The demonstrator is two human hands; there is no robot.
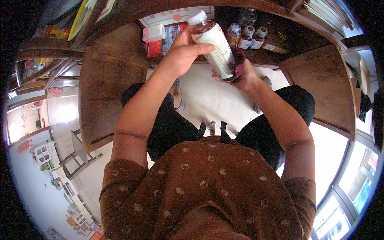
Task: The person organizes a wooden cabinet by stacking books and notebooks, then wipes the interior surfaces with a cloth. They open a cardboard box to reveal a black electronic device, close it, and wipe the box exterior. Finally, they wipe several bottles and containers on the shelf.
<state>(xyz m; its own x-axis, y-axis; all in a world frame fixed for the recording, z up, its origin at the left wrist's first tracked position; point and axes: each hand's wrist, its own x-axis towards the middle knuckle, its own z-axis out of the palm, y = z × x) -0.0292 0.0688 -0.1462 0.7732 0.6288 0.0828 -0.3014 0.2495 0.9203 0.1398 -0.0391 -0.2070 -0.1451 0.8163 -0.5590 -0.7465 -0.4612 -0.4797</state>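
Observation:
A large labelled bottle (213, 49) with a white cap is held tilted in front of the cabinet, its cap end towards the upper left. Around its neck and upper side my left hand (186, 49) is closed, the thumb lying across the label. My right hand (244, 75) supports the bottom end and has a dark maroon cloth (239, 64) pressed against the bottle's side. Part of that cloth is hidden behind the bottle and the fingers. The label bears writing.
Inside the cabinet stand several smaller bottles (247, 37). A pink-and-white box (153, 32) rests on red printed packages (154, 48). Wooden doors hang open at left (112, 90) and right (322, 87). A cardboard box (277, 42) sits at the cabinet's right. Books (330, 18) fill an upper shelf.

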